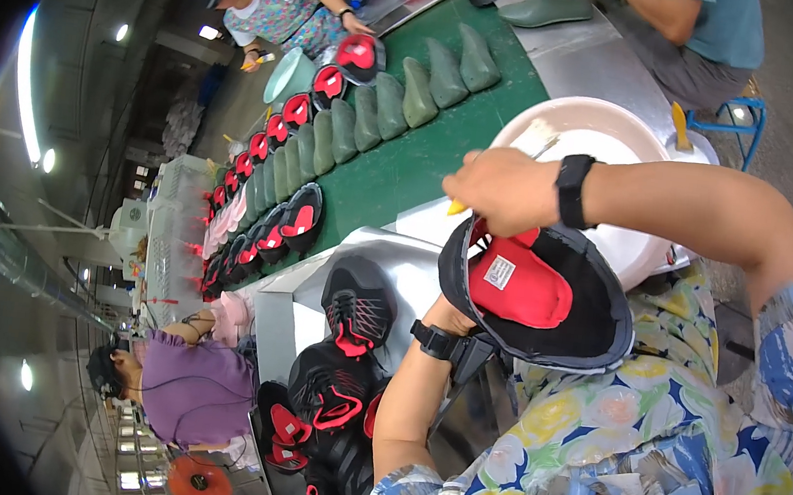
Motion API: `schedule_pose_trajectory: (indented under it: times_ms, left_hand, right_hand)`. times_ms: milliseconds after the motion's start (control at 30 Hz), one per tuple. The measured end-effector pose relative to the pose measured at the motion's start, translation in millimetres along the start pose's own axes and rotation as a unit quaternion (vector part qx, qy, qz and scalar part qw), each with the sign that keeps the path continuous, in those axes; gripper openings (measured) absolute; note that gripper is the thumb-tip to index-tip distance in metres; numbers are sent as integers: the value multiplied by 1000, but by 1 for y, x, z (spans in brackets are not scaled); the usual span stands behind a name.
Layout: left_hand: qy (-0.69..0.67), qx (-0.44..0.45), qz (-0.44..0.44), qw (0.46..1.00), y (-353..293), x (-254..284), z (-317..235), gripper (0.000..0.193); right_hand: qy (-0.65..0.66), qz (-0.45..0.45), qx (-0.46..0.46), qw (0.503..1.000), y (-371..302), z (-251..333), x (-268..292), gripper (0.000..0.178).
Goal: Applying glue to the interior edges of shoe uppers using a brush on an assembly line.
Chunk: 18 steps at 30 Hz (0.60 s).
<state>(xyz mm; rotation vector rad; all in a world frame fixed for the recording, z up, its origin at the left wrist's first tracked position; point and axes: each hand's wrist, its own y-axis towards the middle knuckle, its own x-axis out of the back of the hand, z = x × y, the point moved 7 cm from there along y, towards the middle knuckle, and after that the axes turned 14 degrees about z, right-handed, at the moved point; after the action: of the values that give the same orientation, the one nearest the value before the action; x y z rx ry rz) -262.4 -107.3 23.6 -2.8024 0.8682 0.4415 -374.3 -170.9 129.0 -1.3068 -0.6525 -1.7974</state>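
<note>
My left hand (pixel 448 316) supports a black shoe upper (pixel 601 315) from below, its open underside facing up. Inside it shows a red lining (pixel 547 299) with a small white label. Most of the left fingers are hidden behind the upper. My right hand (pixel 508 194), just above the upper's far edge, is closed round a brush. The yellow handle end (pixel 457 207) sticks out below the fist, and the white-coated bristles (pixel 538 138) point away over a pale pink basin (pixel 589 104). White liquid fills the basin, partly behind my right forearm.
Another yellow-handled brush (pixel 681 128) rests at the basin's right rim. A metal tray (pixel 296 309) at left holds several black-and-red shoe uppers (pixel 355 306). Green shoe lasts (pixel 419 94) and more uppers line the green belt (pixel 489 126). Co-workers sit far left (pixel 296 16), near left (pixel 189 390) and far right (pixel 734 32).
</note>
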Motion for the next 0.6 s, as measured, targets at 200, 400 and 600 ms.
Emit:
schedule_pose_trajectory:
  times_ms: [200, 400, 600]
  left_hand:
    - [-224, -59, -40, 972, -26, 77, -36, 51]
    - [-236, -182, -233, 926, -47, 265, -67, 31]
    - [-313, -254, -344, 848, -21, 457, -49, 25]
  right_hand:
    - [133, -197, 44, 970, -33, -56, 75, 35]
    - [379, -141, -91, 910, -69, -79, 43, 26]
    - [563, -168, -185, 788, -88, -100, -1, 34]
